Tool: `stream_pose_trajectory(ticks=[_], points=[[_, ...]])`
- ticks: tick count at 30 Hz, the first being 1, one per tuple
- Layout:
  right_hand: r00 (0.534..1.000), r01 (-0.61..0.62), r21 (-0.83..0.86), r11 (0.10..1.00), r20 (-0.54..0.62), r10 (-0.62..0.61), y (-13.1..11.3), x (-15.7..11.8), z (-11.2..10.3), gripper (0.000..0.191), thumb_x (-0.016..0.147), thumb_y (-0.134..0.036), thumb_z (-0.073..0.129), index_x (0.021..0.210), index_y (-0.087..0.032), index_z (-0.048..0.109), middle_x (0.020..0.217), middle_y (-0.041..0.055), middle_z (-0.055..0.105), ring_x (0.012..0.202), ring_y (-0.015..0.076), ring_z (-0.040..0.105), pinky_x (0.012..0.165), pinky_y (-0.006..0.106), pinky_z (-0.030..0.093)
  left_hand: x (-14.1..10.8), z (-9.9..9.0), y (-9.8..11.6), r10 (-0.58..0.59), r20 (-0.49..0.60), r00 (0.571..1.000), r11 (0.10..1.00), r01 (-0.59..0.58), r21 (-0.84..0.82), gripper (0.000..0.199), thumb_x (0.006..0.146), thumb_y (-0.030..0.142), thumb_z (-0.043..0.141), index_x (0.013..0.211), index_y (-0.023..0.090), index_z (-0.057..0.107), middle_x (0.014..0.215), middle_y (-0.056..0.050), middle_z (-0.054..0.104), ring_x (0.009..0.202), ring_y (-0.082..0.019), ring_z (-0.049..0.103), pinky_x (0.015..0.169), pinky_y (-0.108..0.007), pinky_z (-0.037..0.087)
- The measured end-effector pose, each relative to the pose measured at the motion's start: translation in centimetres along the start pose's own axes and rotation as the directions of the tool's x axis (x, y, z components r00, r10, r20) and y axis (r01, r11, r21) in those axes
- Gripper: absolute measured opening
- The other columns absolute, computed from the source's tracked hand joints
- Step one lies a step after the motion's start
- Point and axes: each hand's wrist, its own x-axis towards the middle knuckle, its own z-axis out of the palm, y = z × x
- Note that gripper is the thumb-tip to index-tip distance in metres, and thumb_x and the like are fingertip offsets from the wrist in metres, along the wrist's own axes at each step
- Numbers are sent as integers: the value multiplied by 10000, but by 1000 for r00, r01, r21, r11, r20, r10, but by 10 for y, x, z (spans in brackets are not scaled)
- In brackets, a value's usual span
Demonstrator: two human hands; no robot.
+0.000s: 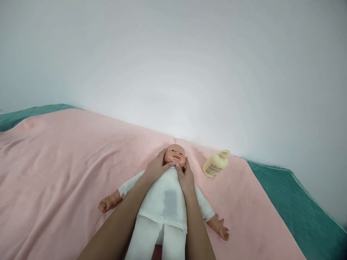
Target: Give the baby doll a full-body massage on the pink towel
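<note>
A baby doll (154,207) in a white top and trousers lies face up on a pink blanket, its arms spread to both sides. My left hand (157,167) cups one side of the doll's head (175,153), with the thumb at the chin. On the other side, my right hand (186,177) curves round the cheek, its thumb also under the chin. Both hands hold the head between them, and some fingers are hidden behind it. A grey patch shows on the front of the top.
A pale yellow pump bottle (215,165) stands to the right of the doll's head. The pink blanket (67,159) lies over a green cover (292,191), seen at both sides. A plain white wall (173,65) rises behind.
</note>
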Motion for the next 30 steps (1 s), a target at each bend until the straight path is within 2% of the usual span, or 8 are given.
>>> stream_pose_trajectory(ticks=[8,15,20,24,30], points=[[1000,29,-39,999,2,-29,3,1,1,823,845,-572,512,1490,-114,284,1433,125,468,1298,280,474,1070,393,382,1,1,-3,8,-9,1000,1000,-8,23,699,804,484,609,1419,229,397,1466,-95,438,1317,-314,446,1057,-426,383],[997,75,-73,995,15,-74,8,3,-2,784,903,-608,350,1481,-82,295,1462,149,419,1340,282,421,1096,427,343,4,4,-9,23,-21,1000,997,-21,78,559,941,463,371,1438,205,375,1470,-92,432,1324,-282,443,1072,-427,374],[997,75,-46,996,11,-74,8,4,-3,816,893,-662,318,1473,-88,321,1468,137,410,1361,269,392,1111,412,325,6,5,-10,25,-25,999,996,-23,83,545,959,462,327,1438,207,374,1468,-87,437,1328,-269,440,1080,-417,367],[997,73,-55,996,-9,-73,6,3,-3,791,904,-658,288,1458,-98,358,1455,132,435,1346,266,414,1107,408,331,4,4,-8,31,-24,999,998,-29,61,558,947,485,355,1429,206,387,1467,-93,437,1328,-273,440,1072,-416,372],[999,48,-95,994,12,-47,2,1,-1,800,866,-582,480,1481,-103,300,1392,156,508,1257,290,513,1035,408,412,0,0,-3,21,-18,1000,999,-21,32,697,824,517,577,1424,212,392,1444,-102,466,1293,-306,476,1031,-411,410]])
